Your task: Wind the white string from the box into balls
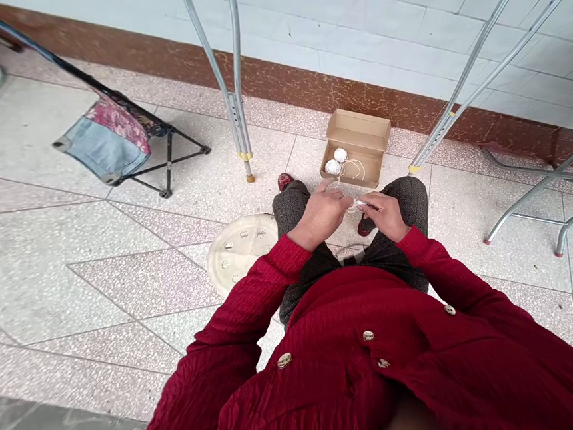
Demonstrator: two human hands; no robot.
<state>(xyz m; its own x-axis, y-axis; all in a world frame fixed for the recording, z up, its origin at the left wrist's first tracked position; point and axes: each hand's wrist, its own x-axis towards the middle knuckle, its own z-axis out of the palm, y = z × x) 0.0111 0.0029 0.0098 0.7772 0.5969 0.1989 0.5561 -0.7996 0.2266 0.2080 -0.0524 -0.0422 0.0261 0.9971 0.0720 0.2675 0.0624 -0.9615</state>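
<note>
My left hand (322, 213) is over my lap with its forefinger stretched out and its other fingers bent in around white yarn. Close beside it, my right hand (385, 214) pinches a small bit of white yarn work (358, 202) between thumb and fingers. Whether a slim tool lies in that pinch is too small to tell. Just beyond the hands, an open cardboard box (359, 138) stands on the floor. Two white yarn balls (333, 167) sit at its left side, and loose strands (355, 167) curl beside them. A strand runs from the box toward my left hand.
Aluminium crutches (236, 122) lean at the wall, with another crutch (446, 121) to the right. A folding stool (114, 146) stands left, a metal-legged seat (536, 203) right. A round pale plastic lid or stool top (230, 253) is by my left leg.
</note>
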